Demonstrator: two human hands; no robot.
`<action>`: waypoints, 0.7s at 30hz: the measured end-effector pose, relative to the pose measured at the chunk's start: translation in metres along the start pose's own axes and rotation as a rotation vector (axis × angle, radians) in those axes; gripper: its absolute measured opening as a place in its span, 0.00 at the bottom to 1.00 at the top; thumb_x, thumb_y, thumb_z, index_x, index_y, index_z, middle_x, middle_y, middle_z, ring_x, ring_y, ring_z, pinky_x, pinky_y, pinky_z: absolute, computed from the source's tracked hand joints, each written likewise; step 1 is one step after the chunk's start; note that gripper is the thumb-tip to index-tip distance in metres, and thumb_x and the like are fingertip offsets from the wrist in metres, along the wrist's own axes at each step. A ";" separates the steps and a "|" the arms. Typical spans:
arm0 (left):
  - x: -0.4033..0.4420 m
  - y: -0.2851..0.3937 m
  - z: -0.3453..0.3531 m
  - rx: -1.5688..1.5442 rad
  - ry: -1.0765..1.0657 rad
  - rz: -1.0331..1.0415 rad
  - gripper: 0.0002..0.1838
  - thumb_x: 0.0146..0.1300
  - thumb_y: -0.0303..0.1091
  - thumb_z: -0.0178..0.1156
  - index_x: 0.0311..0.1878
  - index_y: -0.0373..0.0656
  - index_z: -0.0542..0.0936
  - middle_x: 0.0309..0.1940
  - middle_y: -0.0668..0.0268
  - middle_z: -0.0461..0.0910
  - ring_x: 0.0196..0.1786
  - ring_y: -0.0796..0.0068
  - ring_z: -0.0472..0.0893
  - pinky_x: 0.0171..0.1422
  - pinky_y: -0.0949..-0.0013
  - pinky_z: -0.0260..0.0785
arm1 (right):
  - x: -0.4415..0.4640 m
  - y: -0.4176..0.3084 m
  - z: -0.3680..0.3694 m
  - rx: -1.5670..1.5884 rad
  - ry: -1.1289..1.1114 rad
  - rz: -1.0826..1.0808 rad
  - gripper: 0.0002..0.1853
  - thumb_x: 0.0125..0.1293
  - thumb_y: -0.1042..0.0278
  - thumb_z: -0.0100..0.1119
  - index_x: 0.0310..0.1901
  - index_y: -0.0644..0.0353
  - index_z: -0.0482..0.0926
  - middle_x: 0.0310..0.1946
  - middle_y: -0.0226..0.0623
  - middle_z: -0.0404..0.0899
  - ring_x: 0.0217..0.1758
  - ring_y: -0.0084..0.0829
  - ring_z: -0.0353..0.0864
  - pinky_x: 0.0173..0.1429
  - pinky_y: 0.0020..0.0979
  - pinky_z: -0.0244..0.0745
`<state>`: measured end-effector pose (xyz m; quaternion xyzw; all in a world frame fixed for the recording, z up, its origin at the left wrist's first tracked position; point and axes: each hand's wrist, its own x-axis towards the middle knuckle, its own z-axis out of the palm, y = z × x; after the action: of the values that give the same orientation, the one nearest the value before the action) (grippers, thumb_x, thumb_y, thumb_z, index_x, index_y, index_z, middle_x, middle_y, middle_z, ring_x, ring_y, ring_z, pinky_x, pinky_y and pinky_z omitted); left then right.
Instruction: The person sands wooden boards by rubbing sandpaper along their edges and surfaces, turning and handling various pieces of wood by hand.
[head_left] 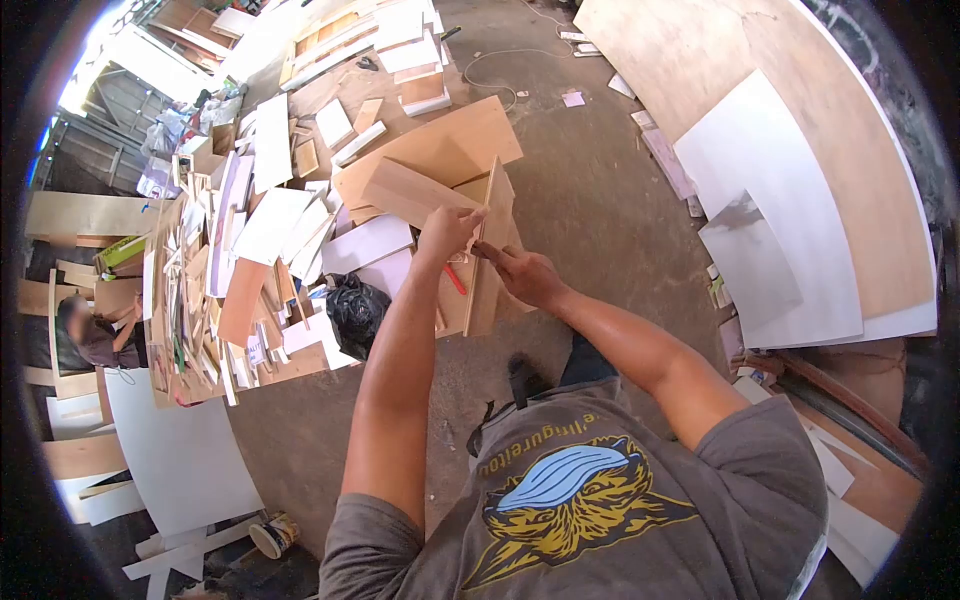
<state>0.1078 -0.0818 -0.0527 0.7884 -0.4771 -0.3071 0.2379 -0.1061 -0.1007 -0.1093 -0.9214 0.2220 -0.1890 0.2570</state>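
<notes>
My left hand (448, 235) is closed in a pinch at the top edge of a narrow upright wooden board (483, 295). What its fingertips hold is too small to make out. Just to the right, my right hand (530, 275) is closed at the same board, its fingers around something small and dark that I cannot name. A light brown wooden panel (415, 190) slants beyond my left hand, over a larger plywood sheet (490, 130). Below my left hand lies a red-handled tool (456, 279), its kind unclear.
A black plastic bag (357, 316) stands left of my forearm, beside a heap of wood offcuts (240, 270). Large boards (770, 220) lean at the right. Another person (105, 330) is at the far left. A paint bucket (272, 536) lies on the floor.
</notes>
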 end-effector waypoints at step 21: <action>0.033 -0.005 -0.004 0.020 -0.060 -0.030 0.15 0.65 0.40 0.70 0.38 0.34 0.90 0.25 0.51 0.87 0.28 0.60 0.90 0.37 0.59 0.82 | -0.041 0.006 0.046 0.010 0.178 -0.362 0.39 0.69 0.72 0.57 0.81 0.42 0.60 0.48 0.44 0.86 0.41 0.50 0.89 0.38 0.47 0.84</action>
<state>0.1253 -0.1086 -0.0612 0.7881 -0.4754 -0.3293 0.2110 -0.1210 -0.0665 -0.1584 -0.9247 0.0738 -0.3137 0.2028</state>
